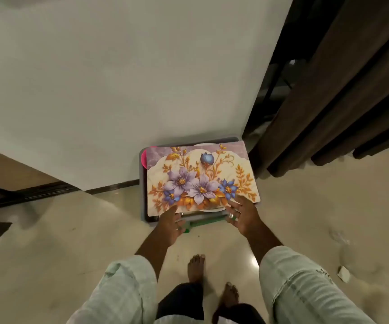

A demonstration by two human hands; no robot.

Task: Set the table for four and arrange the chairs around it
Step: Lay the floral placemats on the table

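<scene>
Head view, looking down at the floor by a white wall (118, 90). A floral placemat (200, 178) lies across the top of a grey tray (142, 174) standing on the pale floor (48, 242), close to the wall base; dark curtains (340, 90) hang at 2 o'clock from the tray. The left hand (169, 224) meets the placemat's near edge at its 7 o'clock corner, fingers reaching onto or under the edge; whether they pinch it cannot be told. The right hand (243, 215) meets the same near edge toward 5 o'clock, fingers spread and fairly straight, fingertips on the mat's surface, a ring visible on one finger. The placemat thus lies directly ahead of both hands, at 12 o'clock from them, its far edge toward the wall. A pink rim (144, 156) shows past the mat's 10 o'clock corner; a green handle (203, 222) and a white plate edge (210, 209) show beneath the near edge, between the hands. Two bare feet (197, 270) stand at 6 o'clock
</scene>
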